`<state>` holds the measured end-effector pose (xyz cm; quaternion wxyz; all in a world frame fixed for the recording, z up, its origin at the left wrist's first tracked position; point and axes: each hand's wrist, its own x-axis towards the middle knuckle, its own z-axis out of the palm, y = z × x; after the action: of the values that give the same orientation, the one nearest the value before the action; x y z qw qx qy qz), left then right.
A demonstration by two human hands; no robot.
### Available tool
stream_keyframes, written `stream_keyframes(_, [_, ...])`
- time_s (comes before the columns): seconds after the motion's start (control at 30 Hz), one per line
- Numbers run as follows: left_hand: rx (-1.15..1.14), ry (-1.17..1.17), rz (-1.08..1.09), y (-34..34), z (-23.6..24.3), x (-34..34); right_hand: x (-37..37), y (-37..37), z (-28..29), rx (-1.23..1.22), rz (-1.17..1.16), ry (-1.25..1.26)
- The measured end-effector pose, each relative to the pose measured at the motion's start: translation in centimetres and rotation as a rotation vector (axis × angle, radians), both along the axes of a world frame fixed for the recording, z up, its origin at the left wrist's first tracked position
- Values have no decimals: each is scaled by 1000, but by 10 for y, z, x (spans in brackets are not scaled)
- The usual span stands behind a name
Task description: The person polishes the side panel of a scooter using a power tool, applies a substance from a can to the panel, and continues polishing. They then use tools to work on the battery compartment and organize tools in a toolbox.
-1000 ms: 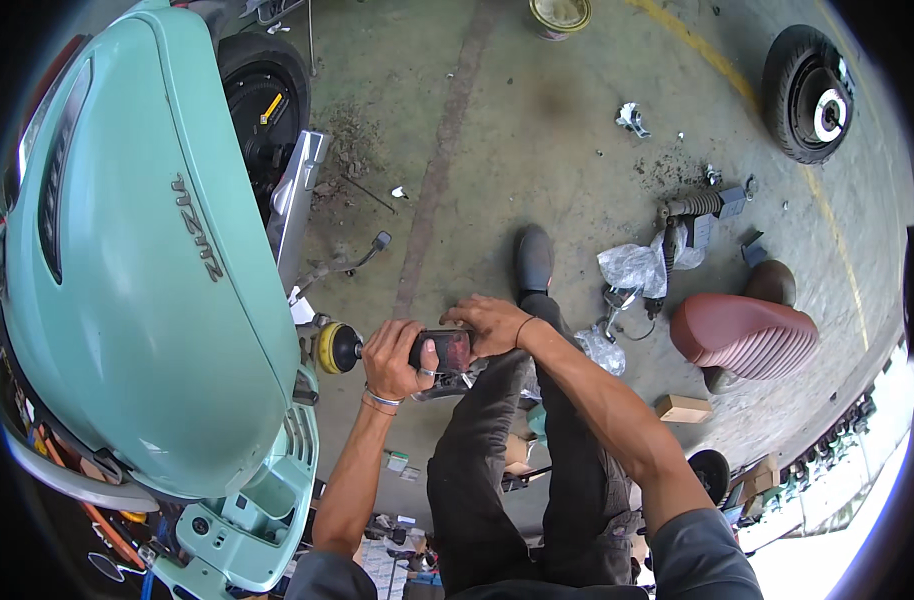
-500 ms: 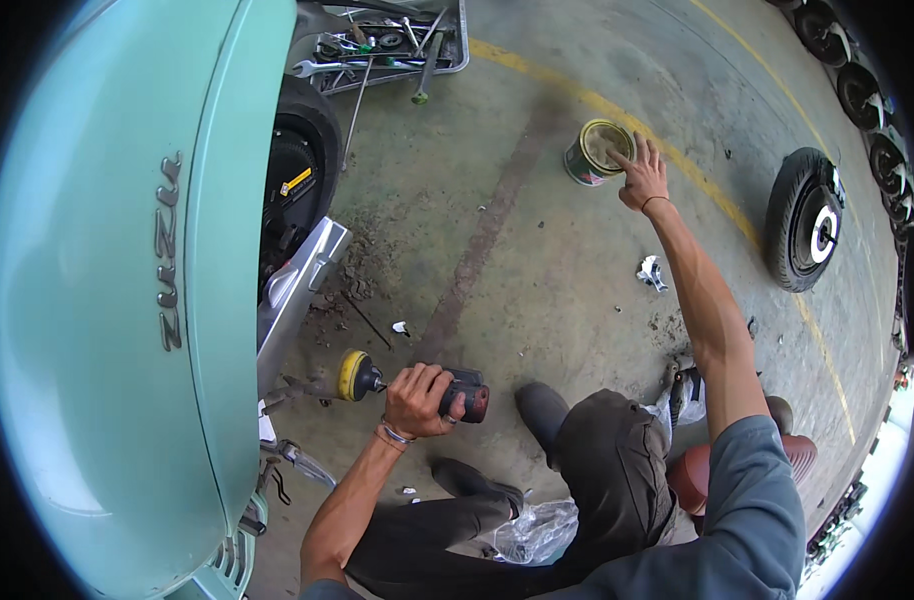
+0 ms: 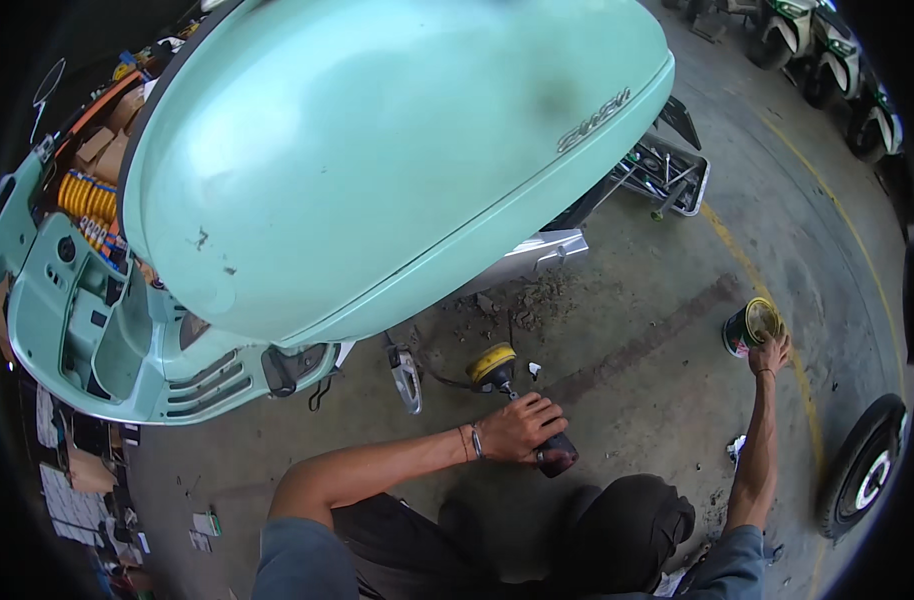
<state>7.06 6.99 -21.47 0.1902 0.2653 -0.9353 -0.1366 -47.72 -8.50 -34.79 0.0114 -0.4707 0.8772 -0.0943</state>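
My left hand is wrapped round a cordless drill with a dark red and black body. On the drill's front end sits a round yellow polishing pad with a black backing, pointing away from me. Over to the right, my right hand reaches to an open round tin on the floor. Its fingers look stretched out at the tin's yellowish rim, and their tips are partly hidden. A pale brown substance shows inside the tin. A mint-green scooter fills much of the view beyond my left hand.
A metal tray of hand tools lies behind the scooter. A loose wheel with tyre stands at the right. Dirt clumps lie beneath the silver panel. Several vehicles are parked at the far right.
The whole view has swung left, bringing more of the scooter into sight. My left hand still holds the drill. My right hand remains at the tin, its fingers now less spread.
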Motion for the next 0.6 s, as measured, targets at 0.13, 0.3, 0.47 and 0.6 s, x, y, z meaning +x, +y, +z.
stream_keyframes(0.13, [-19, -56, 7, 25, 0, 12, -5, 0, -23, -28, -58, -136])
stream_keyframes(0.3, [-112, 5, -36, 28, -3, 6, -103, -30, -3, -681, 26, -366])
stream_keyframes(0.47, [-46, -41, 33, 52, -14, 27, 112, 27, 63, -966, 133, -1477])
stream_keyframes(0.6, [-5, -58, 27, 51, -8, 34, 298, 70, 168, -856, 581, -1711])
